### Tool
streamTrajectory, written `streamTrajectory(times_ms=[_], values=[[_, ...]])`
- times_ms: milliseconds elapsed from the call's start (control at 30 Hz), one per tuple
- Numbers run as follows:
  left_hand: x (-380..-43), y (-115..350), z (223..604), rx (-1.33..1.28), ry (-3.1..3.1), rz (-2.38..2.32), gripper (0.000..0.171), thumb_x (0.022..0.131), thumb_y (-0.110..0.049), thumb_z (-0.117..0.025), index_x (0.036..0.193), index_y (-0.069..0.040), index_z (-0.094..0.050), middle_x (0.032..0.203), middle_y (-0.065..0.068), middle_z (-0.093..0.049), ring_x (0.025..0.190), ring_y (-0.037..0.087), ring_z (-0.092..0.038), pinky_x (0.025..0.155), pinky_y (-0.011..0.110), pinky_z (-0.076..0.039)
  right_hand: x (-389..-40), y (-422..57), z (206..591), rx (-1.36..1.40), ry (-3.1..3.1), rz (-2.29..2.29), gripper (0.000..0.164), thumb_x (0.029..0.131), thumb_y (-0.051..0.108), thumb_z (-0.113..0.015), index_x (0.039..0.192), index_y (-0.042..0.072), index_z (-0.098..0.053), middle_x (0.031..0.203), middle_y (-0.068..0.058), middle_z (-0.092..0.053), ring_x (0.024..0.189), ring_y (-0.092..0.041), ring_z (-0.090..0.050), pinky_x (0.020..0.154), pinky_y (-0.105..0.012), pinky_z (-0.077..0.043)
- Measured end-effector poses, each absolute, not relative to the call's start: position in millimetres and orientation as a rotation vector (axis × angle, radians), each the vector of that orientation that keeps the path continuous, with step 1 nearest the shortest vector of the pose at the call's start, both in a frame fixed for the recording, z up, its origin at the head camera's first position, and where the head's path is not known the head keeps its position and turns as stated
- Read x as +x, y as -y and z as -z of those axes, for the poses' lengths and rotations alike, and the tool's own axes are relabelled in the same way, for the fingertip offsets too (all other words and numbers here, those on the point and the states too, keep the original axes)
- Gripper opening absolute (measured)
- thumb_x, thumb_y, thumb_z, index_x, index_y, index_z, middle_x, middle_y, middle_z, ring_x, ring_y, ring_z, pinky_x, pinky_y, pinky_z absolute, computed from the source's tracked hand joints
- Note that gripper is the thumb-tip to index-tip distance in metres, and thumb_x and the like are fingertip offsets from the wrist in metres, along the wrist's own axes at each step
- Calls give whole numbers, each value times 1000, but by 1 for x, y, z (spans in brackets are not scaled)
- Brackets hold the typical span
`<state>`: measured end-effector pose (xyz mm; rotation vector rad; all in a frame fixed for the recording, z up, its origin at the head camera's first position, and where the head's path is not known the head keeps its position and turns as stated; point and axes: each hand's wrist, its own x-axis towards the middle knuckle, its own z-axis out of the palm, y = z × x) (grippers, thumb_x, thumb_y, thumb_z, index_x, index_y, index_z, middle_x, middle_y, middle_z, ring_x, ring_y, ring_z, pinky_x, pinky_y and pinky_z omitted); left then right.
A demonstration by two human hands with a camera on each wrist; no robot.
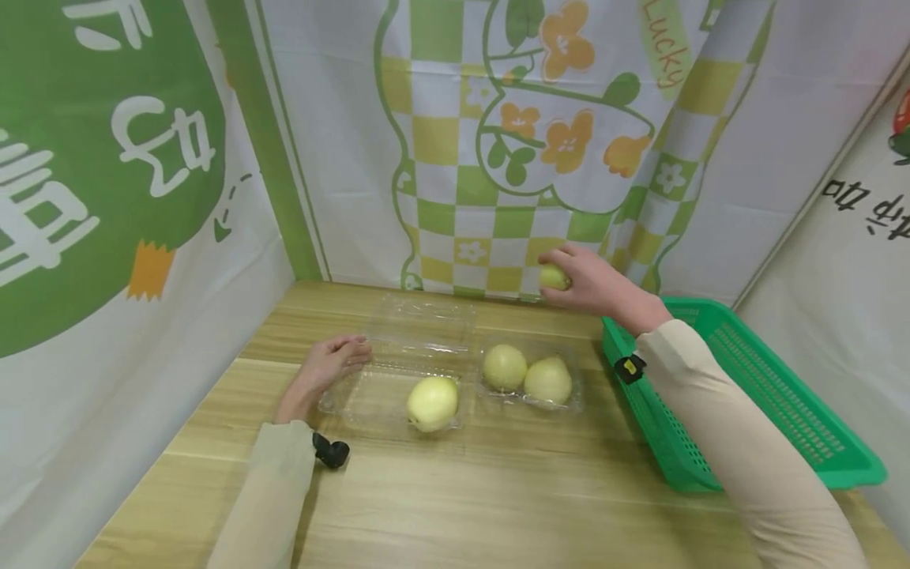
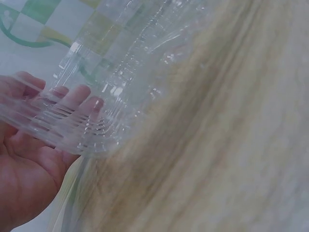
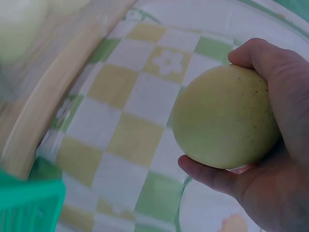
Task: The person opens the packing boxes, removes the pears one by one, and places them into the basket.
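My right hand (image 1: 586, 280) grips a pale yellow-green pear (image 3: 224, 116) in the air near the back curtain, thumb on one side and fingers on the other. Dark specks dot its skin. My left hand (image 1: 330, 367) rests at the left side of an opened clear plastic box (image 1: 377, 395), its lid (image 1: 423, 322) folded back. Through the ribbed plastic, the relaxed fingers (image 2: 75, 96) show against the box. One pear (image 1: 433, 403) lies in the right end of this box. Beside it, a second clear box (image 1: 577, 395) holds two pears (image 1: 505, 367).
On the right of the wooden table (image 1: 455, 506) stands a green slatted basket (image 1: 775, 379), partly hidden under my right arm. A checked, flowered curtain (image 1: 455, 182) hangs behind the table, with printed cloth on both sides.
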<state>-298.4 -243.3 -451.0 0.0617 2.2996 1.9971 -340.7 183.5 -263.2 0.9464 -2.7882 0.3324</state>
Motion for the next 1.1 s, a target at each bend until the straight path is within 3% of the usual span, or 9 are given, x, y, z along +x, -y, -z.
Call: streamTrajectory(times_ms=[133,200,633,933,1100], values=[[-299,242,452,66,-2296,-2000,49,106,-21,-42,146,8,-37,143,32,-47,132,42,-50,111,42,-45,-340,-208,261,854,2814,-325,45,92,26,-61,133,9,-55,130,-23,-53,94,-34,-54,61,-38,-44],[-298,243,451,61,-2294,-2000,49,106,-21,-42,145,8,-37,143,32,-47,132,41,-50,111,42,-45,-339,-218,260,806,2833,-336,46,92,26,-61,134,9,-54,130,-23,-51,99,-36,-52,62,-38,-44],[-300,242,454,47,-2292,-1996,47,106,-19,-40,145,7,-38,143,30,-48,131,40,-51,110,41,-46,-345,-282,282,749,2825,-352,43,91,24,-62,127,1,-56,118,-28,-56,87,-32,-54,61,-34,-43],[-299,242,454,64,-2302,-1994,49,106,-19,-42,146,8,-37,142,31,-48,131,42,-51,111,43,-44,-345,-320,301,723,2854,-285,40,89,22,-64,121,-2,-58,97,-20,-60,80,-27,-51,61,-31,-38],[-297,244,452,42,-2325,-1969,49,106,-25,-43,146,4,-40,142,28,-50,131,38,-52,110,41,-46,-347,-333,316,697,2876,-278,42,88,22,-64,121,-3,-58,101,-23,-60,82,-28,-52,61,-31,-41]])
